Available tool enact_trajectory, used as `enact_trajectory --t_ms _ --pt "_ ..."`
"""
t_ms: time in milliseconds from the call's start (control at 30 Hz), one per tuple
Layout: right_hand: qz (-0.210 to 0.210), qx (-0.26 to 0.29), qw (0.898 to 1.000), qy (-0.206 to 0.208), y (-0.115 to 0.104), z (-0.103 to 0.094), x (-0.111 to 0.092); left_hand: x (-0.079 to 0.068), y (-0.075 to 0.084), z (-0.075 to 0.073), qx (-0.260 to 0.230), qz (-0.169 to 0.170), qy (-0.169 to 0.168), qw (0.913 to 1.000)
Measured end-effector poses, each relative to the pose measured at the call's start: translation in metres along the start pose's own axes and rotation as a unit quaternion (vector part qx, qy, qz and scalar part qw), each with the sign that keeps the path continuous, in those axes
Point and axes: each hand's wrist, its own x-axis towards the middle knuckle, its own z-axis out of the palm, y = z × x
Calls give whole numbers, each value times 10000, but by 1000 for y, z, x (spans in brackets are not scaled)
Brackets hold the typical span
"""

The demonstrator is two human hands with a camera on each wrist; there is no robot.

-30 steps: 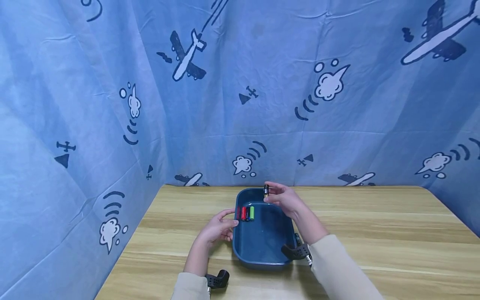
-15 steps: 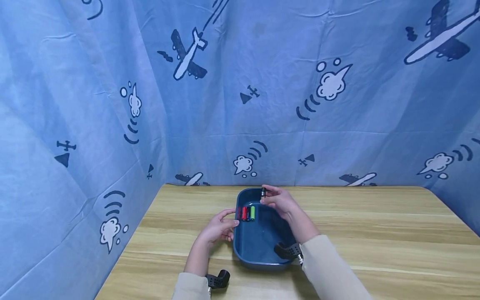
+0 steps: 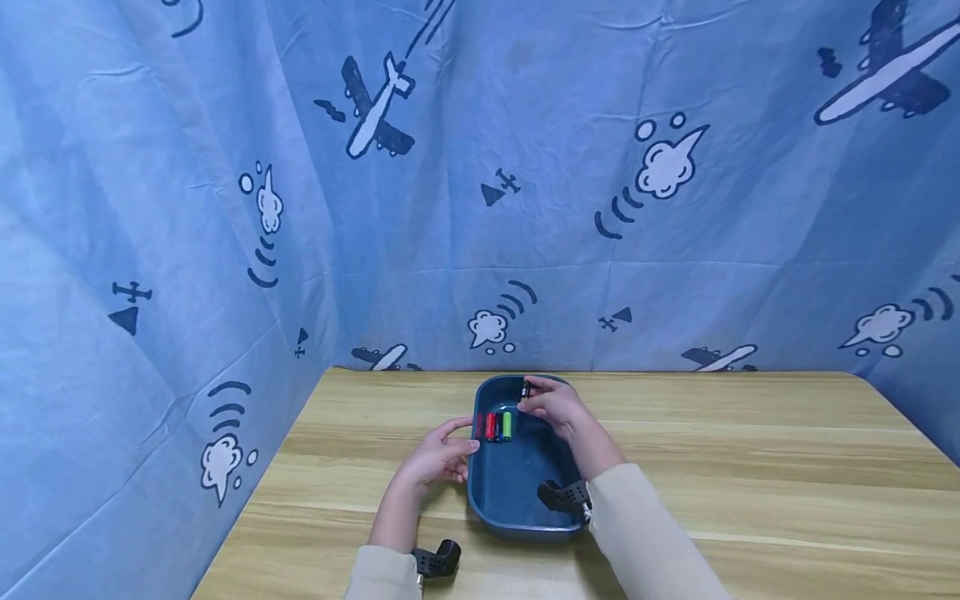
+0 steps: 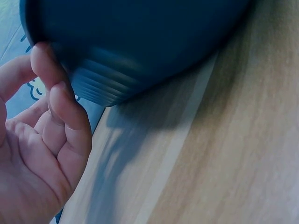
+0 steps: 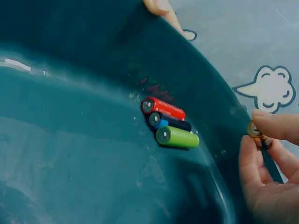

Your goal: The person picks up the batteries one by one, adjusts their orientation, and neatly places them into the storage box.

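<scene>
A dark blue plastic basin (image 3: 523, 492) sits on the table. Three batteries lie side by side within it near the left wall: red (image 5: 164, 108), dark blue (image 5: 180, 122) and green (image 5: 178, 137). My left hand (image 3: 437, 456) holds the basin's left rim; in the left wrist view its fingers bend against the outer wall. Between thumb and fingers, my right hand (image 3: 561, 408) pinches a black and gold battery (image 3: 525, 391) above the far end of the basin. The right wrist view shows that battery end-on, by the rim.
The wooden table (image 3: 720, 450) stretches to both sides of the basin. Behind it and on the left hangs a blue curtain (image 3: 555, 233) printed with planes and clouds. A black wrist mount (image 3: 562, 497) on the right arm hangs over the basin's near right part.
My right hand has moved left and slightly down with the black and gold battery, closer to the three in the basin. The left hand has stayed on the rim.
</scene>
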Motion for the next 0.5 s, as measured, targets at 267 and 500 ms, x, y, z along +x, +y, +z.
enact_trajectory --t_ms 267,500 --pt "227 -74 9996 146 1 -1 3 1 0 -1 -4 -15 -4 10000" --pt "328 -482 9983 35 2 8 5 2 1 -1 48 -38 -4 10000"
